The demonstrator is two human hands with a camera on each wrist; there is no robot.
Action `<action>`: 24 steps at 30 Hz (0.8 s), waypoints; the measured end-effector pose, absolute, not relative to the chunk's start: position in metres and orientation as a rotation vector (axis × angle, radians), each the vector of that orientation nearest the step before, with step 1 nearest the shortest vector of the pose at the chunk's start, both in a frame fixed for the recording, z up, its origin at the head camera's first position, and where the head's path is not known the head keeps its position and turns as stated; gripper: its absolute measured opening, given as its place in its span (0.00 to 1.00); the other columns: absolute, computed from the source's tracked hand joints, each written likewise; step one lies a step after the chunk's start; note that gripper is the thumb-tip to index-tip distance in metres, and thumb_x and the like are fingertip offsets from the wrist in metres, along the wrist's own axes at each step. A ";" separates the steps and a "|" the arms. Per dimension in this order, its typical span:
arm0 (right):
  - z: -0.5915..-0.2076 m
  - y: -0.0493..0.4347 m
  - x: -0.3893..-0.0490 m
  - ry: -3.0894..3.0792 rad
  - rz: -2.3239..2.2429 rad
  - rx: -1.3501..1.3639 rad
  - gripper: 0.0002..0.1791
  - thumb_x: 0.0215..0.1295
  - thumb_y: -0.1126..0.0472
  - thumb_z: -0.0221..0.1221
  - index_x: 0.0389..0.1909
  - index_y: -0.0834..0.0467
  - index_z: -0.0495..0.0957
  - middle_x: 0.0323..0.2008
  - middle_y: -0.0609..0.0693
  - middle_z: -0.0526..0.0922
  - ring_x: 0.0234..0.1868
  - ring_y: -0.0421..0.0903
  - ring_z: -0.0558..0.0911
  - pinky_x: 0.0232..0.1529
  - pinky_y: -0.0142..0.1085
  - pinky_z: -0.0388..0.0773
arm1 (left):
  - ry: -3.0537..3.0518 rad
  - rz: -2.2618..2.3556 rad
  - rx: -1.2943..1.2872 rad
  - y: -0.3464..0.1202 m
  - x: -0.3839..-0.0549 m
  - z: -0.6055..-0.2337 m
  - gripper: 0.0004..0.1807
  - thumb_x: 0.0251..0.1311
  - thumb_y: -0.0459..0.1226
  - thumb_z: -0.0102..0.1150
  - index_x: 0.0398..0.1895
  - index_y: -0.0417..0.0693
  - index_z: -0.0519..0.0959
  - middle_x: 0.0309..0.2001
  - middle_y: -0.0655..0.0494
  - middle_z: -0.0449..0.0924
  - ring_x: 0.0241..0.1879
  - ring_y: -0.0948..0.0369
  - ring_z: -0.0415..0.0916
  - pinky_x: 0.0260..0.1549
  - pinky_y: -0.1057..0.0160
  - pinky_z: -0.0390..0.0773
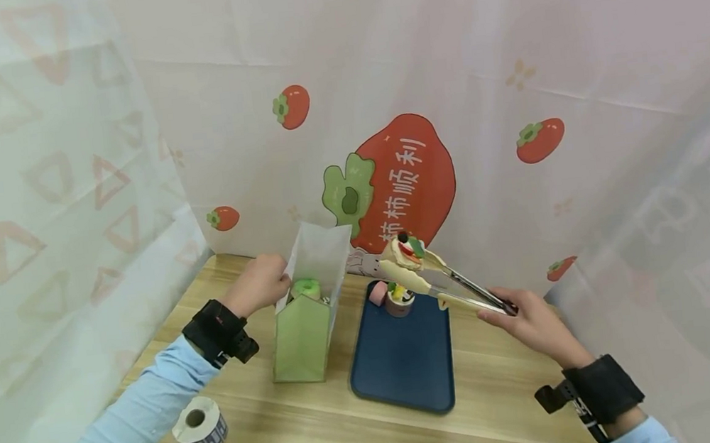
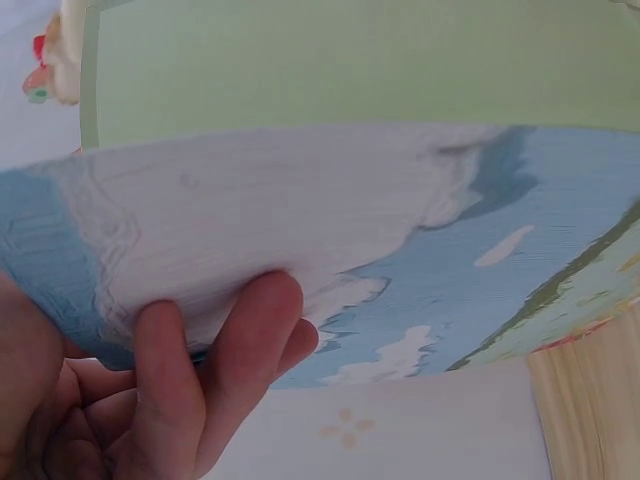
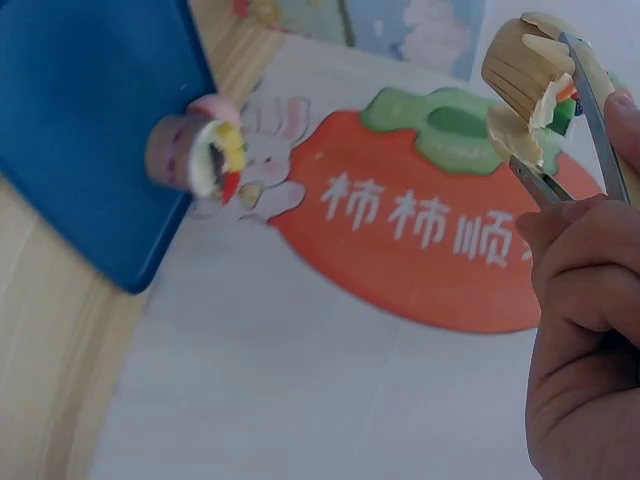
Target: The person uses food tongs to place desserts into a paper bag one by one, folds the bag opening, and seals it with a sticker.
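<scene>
My left hand (image 1: 261,283) pinches the upper left side of a standing paper bag (image 1: 303,344). In the left wrist view, its fingers lie against the bag's blue and white printed side (image 2: 250,210). The bag's mouth is open, and a light green ring-shaped item (image 1: 306,288) shows inside. My right hand (image 1: 532,326) grips a pair of metal tongs (image 1: 473,290) with cream-coloured tips. Between those tips a cupcake (image 1: 402,254) with a colourful topping is held up above the far end of the tray. The right wrist view shows the cupcake's tan cup (image 3: 525,62) tilted.
On the wooden table lies a dark blue tray (image 1: 401,367), right of the bag. Another topped cupcake (image 1: 399,306) and a pink piece (image 1: 377,293) sit at its far end. A label roll (image 1: 200,429) stands front left. A printed cloth (image 1: 223,120) hangs behind.
</scene>
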State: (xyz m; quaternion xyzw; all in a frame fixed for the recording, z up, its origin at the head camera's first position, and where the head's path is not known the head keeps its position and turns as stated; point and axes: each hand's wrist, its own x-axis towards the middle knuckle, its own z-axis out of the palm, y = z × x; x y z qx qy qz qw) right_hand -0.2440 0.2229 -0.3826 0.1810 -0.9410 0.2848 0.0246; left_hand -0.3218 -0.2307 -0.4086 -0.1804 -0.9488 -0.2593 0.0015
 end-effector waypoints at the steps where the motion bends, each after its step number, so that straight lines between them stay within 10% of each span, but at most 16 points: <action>1: -0.380 0.219 -0.246 -2.918 0.894 0.579 0.25 0.66 0.54 0.64 0.59 0.63 0.78 0.19 0.43 0.64 0.18 0.35 0.60 0.20 0.31 0.57 | -2.978 -0.811 -0.570 -0.230 -0.321 -0.409 0.09 0.63 0.28 0.49 0.26 0.36 0.77 0.19 0.52 0.73 0.16 0.61 0.72 0.16 0.68 0.70; 16: -0.337 0.143 -0.288 -2.975 0.885 0.941 0.15 0.66 0.56 0.64 0.50 0.59 0.82 0.26 0.46 0.78 0.21 0.38 0.70 0.24 0.31 0.65 | -2.934 -0.768 -0.603 -0.224 -0.319 -0.410 0.14 0.62 0.27 0.48 0.18 0.43 0.70 0.17 0.55 0.67 0.15 0.62 0.66 0.16 0.68 0.65; 24: -0.301 0.098 -0.304 -2.976 0.661 1.076 0.22 0.62 0.61 0.67 0.56 0.63 0.80 0.46 0.57 0.86 0.41 0.50 0.82 0.46 0.45 0.79 | -2.969 -0.770 -0.557 -0.219 -0.318 -0.406 0.10 0.63 0.27 0.50 0.23 0.37 0.75 0.19 0.54 0.70 0.17 0.63 0.67 0.16 0.69 0.65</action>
